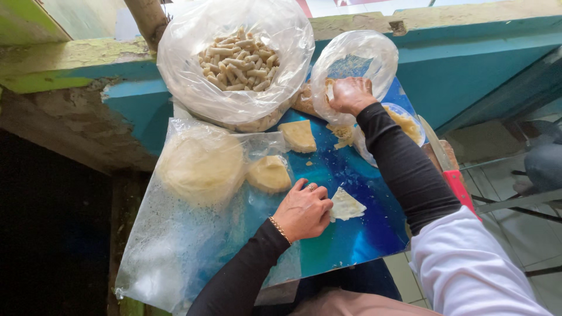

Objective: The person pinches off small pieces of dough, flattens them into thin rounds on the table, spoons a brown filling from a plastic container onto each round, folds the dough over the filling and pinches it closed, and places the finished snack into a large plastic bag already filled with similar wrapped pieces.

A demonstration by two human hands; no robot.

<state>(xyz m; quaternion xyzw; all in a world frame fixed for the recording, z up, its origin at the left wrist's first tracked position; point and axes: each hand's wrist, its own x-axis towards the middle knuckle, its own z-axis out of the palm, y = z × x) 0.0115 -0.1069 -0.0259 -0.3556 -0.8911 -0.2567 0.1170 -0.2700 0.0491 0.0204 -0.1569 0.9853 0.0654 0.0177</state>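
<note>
Head view: left hand (302, 210) curled, pinning the wrapper sheet (346, 206) just right of it; right hand (350, 95) far off, pinching filling (329, 90) in the small bag (374, 55).

The right hand (350, 95) is reaching into the small clear bag (357, 58) at upper centre, so its fingertips are getting lost behind the plastic. The knife (451, 164) at the right is hiding partly behind the sleeve, and the big bag of rolls (237, 64) is getting clipped by the top edge.
</note>
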